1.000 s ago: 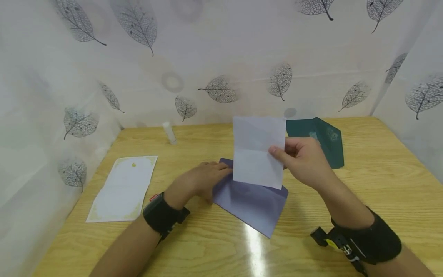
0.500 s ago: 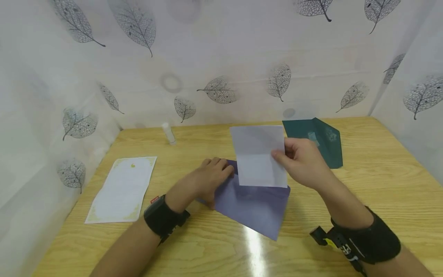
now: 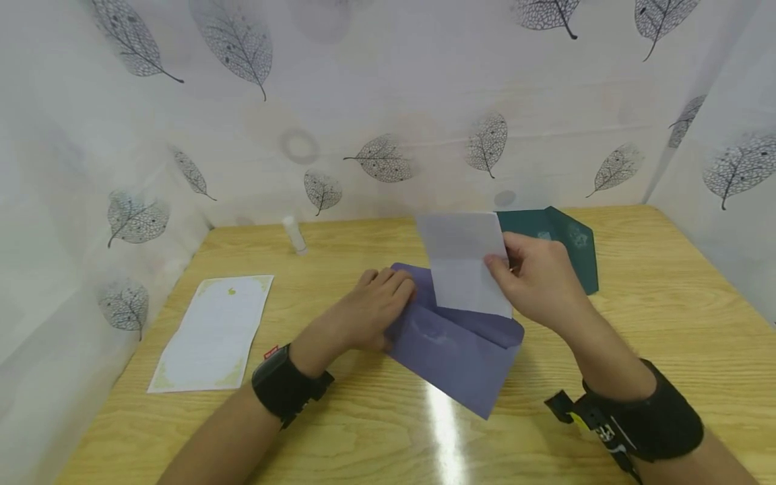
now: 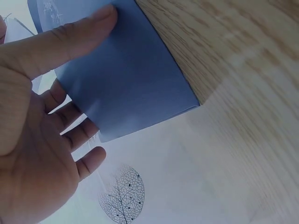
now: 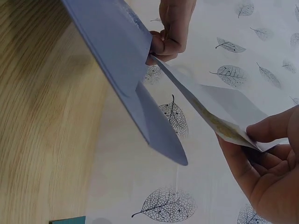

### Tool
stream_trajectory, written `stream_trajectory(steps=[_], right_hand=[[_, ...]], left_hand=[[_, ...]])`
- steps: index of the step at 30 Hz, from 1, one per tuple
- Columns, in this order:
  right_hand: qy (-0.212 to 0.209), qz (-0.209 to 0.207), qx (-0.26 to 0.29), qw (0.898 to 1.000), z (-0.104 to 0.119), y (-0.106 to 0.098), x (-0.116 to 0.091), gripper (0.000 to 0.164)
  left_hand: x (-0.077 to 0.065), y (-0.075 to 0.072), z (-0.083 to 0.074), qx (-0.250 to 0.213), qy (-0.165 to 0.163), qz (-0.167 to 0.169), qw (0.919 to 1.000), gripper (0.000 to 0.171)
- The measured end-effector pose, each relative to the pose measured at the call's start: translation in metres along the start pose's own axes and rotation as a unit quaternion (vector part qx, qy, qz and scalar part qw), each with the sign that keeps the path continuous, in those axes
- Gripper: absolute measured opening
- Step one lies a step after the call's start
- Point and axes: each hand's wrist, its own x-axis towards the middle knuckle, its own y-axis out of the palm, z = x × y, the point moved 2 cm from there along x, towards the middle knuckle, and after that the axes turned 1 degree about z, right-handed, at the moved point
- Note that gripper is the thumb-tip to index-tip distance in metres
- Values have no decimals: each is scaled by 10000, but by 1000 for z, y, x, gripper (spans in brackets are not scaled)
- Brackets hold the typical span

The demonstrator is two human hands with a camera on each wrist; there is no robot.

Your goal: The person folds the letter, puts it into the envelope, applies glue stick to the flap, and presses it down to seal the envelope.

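Observation:
My left hand [image 3: 378, 306] grips a purple envelope [image 3: 455, 360] by its left end. In the left wrist view the thumb lies across the face of the envelope [image 4: 135, 84], fingers at its edge. Between the thumb and fingers of my right hand [image 3: 539, 273] is a folded white sheet of paper [image 3: 467, 263], held by its right edge above the envelope's mouth. Gold print shows along the inner side of the paper [image 5: 229, 102] in the right wrist view. Seen there, the open flap side faces the paper, whose far corner comes close to the left fingers.
A white sheet with gold corner ornaments [image 3: 212, 333] lies on the wooden table [image 3: 339, 431] at left. Behind it stands a small white tube [image 3: 294, 234]. A dark green envelope [image 3: 578, 249] lies at the back right, partly behind the right hand. Leaf-patterned cloth [image 3: 388, 87] surrounds the table.
The envelope has shifted right in my left hand, and its mouth now shows wider. With the right hand, the folded paper dipped, then rose slightly and moved right.

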Motion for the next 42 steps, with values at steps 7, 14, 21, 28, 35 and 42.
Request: stream_trajectory(steps=[7,14,21,28,35,42], right_hand=[[-158,-33,-228,9996,0,0,1,16],[-42,441,-379,9983,0,1,2,41],[-145,659,-421,9968,0,3,3,48],[-315,483,-607,9965,3,0,1,28],[-880,255,-614,9939,11,6,-2,12],[-1304,61,-891,9874,15,11,-5,15]], left_hand=[[1,-4,-1,127,125,-590,9981,51],[4,-8,0,41,131,-1158,9932,44],[5,-8,0,-41,-22,-1261,9920,44],[6,-9,2,20,-222,-1435,9894,41],[5,-9,2,144,-312,-1498,9881,43],[5,-8,1,156,-332,-1490,9882,48]])
